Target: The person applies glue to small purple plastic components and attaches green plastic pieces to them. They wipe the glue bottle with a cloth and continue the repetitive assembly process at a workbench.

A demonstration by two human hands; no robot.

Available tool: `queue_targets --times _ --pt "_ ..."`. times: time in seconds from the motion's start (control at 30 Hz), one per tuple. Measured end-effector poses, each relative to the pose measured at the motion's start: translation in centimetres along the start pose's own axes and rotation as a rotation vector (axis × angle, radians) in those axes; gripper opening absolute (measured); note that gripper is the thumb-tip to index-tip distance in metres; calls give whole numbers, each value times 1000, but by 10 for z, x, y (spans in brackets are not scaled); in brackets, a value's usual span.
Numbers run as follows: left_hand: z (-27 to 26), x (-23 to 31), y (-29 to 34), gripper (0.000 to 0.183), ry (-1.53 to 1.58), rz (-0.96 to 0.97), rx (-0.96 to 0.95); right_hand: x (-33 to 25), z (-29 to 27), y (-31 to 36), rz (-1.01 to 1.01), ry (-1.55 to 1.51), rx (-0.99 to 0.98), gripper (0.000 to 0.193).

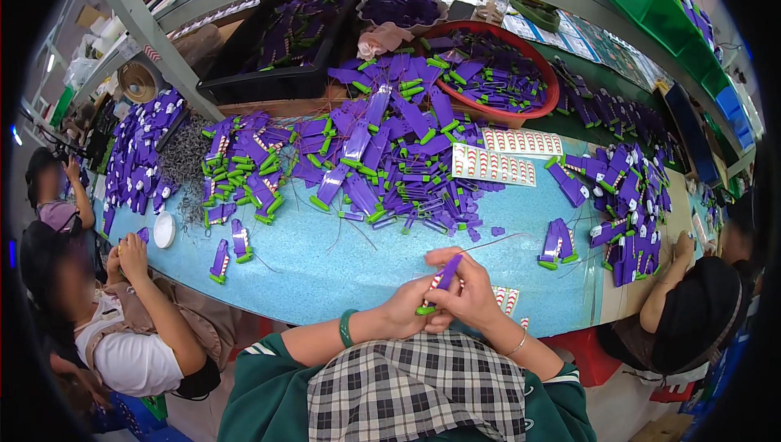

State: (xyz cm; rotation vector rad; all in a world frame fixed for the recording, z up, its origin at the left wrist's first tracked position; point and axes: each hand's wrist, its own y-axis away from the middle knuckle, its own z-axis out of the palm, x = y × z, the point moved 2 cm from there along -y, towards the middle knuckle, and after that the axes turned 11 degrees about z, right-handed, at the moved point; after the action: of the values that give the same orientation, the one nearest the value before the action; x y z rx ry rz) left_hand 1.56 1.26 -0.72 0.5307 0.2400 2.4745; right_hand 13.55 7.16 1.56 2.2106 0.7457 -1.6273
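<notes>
Close to the table's front edge, both my hands are closed around one small flat purple plastic part (448,272) with a green end. My left hand (400,310) holds it near that green end. The fingers of my right hand (476,299) press on its side, where a red-and-white striped sticker partly shows. A thin reddish wire trails from its upper end over the table. Beside my right wrist lies a small sheet of striped stickers (506,299), partly covered by the hand. The fingers hide much of the part.
Purple-and-green parts (399,149) are heaped across the blue table (325,261). Two sticker sheets (494,165) lie beyond my hands. Behind stand a red basin (555,88) and a black crate (232,90). A finished-looking pile (639,214) sits right. Co-workers sit at both sides.
</notes>
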Motion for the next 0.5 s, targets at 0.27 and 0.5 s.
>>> queue_targets --times 0.27,0.5 --pt "13 12 3 37 -230 57 -191 6 -5 7 294 -662 -149 24" --pt "33 63 26 21 -2005 1483 -232 2 -17 1 437 -794 -120 27"
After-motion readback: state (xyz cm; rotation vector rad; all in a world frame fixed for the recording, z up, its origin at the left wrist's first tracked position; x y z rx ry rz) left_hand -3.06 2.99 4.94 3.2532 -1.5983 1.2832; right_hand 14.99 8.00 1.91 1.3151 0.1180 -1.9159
